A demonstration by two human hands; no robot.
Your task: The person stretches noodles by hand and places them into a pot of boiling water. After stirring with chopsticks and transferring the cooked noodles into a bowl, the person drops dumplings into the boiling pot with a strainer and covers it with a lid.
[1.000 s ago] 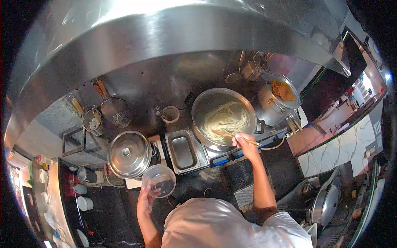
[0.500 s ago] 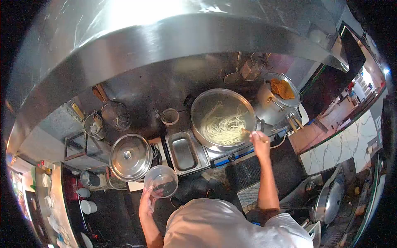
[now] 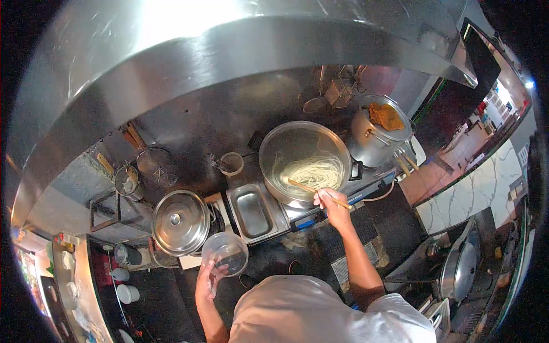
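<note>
My right hand is closed round a long wooden stick, which looks like a cooking chopstick. Its far end reaches into a wide metal pot, among pale noodles in water. Whether it is one stick or two pressed together, I cannot tell. Down to the left, my left hand grips the rim of a clear round plastic bowl. Nothing shows inside the bowl, which is held apart from the stove.
A lidded pot stands left of a rectangular steel pan. Behind the noodle pot on the right is a tall pot with an orange cloth on top. Strainers hang on the wall, and a steel hood juts out overhead.
My right hand has moved left along the pot's front edge, and the stick now slants leftward across the noodles. The noodles are gathered differently. My left hand keeps the bowl in nearly the same place.
</note>
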